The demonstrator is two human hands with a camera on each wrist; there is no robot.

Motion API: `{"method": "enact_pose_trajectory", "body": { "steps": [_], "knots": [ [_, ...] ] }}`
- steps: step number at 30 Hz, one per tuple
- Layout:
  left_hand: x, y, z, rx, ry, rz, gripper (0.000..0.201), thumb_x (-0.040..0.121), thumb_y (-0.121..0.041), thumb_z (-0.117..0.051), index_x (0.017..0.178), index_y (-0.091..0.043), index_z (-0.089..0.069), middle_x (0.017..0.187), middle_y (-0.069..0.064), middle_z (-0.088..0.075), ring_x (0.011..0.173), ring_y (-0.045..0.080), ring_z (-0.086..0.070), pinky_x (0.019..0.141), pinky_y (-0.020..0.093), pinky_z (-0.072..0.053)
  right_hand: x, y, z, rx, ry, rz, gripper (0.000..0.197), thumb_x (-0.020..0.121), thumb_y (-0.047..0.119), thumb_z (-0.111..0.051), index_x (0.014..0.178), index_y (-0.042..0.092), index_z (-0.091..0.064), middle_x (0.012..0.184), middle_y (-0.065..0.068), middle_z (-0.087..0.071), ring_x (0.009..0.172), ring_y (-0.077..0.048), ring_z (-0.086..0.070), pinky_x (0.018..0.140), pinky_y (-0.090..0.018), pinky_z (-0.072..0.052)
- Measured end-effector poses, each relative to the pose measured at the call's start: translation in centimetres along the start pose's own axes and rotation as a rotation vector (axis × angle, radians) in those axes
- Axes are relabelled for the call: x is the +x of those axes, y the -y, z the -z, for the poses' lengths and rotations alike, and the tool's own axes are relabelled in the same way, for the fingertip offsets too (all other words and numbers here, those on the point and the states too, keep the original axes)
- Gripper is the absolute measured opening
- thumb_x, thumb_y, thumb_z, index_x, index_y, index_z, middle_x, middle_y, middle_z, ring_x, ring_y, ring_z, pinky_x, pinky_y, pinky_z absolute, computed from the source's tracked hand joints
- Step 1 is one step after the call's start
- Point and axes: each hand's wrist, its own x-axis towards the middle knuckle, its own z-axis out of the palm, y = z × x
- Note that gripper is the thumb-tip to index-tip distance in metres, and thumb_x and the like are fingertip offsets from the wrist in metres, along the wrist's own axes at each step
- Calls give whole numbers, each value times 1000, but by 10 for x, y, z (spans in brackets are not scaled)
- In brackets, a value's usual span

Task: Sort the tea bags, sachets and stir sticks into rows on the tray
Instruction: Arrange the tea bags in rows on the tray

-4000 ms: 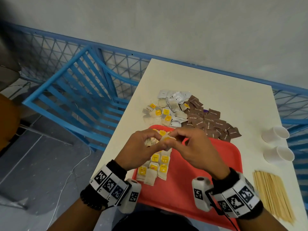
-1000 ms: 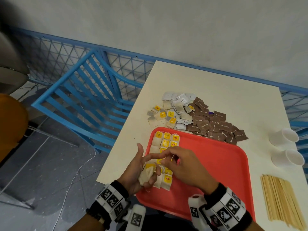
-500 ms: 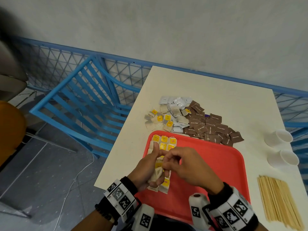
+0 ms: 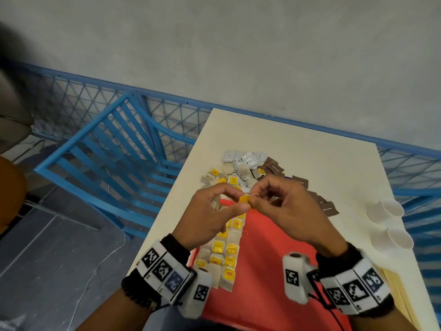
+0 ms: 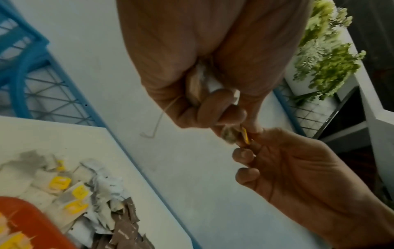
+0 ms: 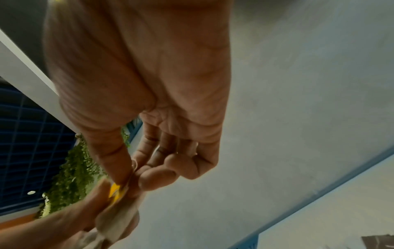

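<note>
Two cups [image 4: 391,220] & stir sticks [image 4: 403,295] right of tray [image 4: 267,271].

Plain grey wall [image 4: 238,48] behind. Blue metal lattice railing [image 4: 78,101] along its base. Blue slatted chair [image 4: 114,151] left of cream tabletop [image 4: 298,149]. Dark grey tiled floor [image 4: 47,254], thin white cable [image 4: 95,275] across it. Green foliage [image 5: 326,55] in wrist views. Light dim, even.

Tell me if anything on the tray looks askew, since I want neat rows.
Mostly tidy: the tea bags form columns along the left side of the red tray, though the nearest ones overlap unevenly. Both hands pinch one yellow-tagged tea bag in mid-air, its string dangling loose.
</note>
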Motion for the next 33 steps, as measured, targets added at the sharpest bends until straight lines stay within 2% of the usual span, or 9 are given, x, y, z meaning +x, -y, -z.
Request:
{"method": "enact_pose_trajectory", "body": {
  "steps": [6, 10, 13, 15, 17, 20, 24, 30, 33],
  "knots": [
    [5, -8, 14, -140, -22, 101, 17, 88, -18, -70, 91, -2, -67, 47, -6, -51, 34, 10, -40, 38, 18, -27, 2, 4, -5, -84, -27, 44, 25, 86, 28, -75, 110, 31, -71, 95, 8, -66, 83, -13, -63, 67, -26, -51],
    [5, -13, 18, -122, -23, 68, 15, 83, -17, -75, 91, -7, -68, 66, 0, -62, 37, 11, -43, 37, 20, -32, 4, 6, -10, 20, -135, 46, 15, 82, 38, -71, 87, 25, -75, 84, 6, -72, 76, -10, -66, 68, -25, -50],
    [3, -15, 18, -82, -49, 9, 18, 86, -25, -70, 98, -13, -66, 93, 8, -67, 40, 8, -47, 38, 18, -35, 4, 8, -10, 105, -116, -4, 16, 82, 37, -70, 85, 22, -75, 79, 3, -73, 72, -11, -65, 69, -26, -52],
    [4, -13, 20, -195, 56, 86, 35, 94, -44, -56, 114, -16, -63, 99, 9, -70, 40, 11, -45, 37, 20, -33, 3, 11, -6, 85, -29, 9, 15, 83, 33, -70, 87, 20, -74, 81, 1, -73, 76, -17, -67, 73, -33, -54],
    [3, -12, 19, -412, 240, 255, 53, 95, -56, -41, 125, -15, -57, 76, 5, -70, 36, 10, -43, 36, 17, -32, 2, 16, 0, 44, 83, 38, 14, 86, 28, -69, 89, 15, -73, 84, 0, -72, 80, -19, -67, 76, -36, -54],
    [0, -9, 13, -522, 420, 309, 44, 90, -46, -57, 118, -11, -57, 74, 2, -68, 34, 4, -40, 35, 14, -30, 2, 22, 9, 5, 142, 68, 13, 90, 27, -65, 91, 15, -71, 79, 2, -69, 73, -15, -64, 70, -32, -52],
    [-1, -1, 8, -485, 321, 282, 18, 85, -31, -76, 97, -19, -69, 68, 12, -43, 35, 7, -36, 36, 17, -29, -1, 18, 19, -93, 130, 57, 15, 89, 33, -66, 103, 26, -68, 77, 8, -64, 72, -10, -61, 68, -27, -51],
    [-3, -4, -2, -279, 117, 163, 23, 88, -27, -70, 95, -6, -67, 65, 15, -58, 38, 12, -39, 39, 18, -30, 2, 21, 14, -211, 50, 98, 22, 89, 32, -70, 109, 26, -66, 79, 8, -66, 74, -14, -63, 65, -20, -47],
    [-5, 2, -1, -294, 12, 155, 26, 87, -28, -70, 95, -3, -67, 72, 20, -58, 37, 11, -41, 38, 18, -31, 2, 16, 1, -165, -32, 69, 17, 84, 37, -73, 94, 23, -74, 74, 11, -68, 68, -8, -62, 62, -17, -45]
  ]
}}
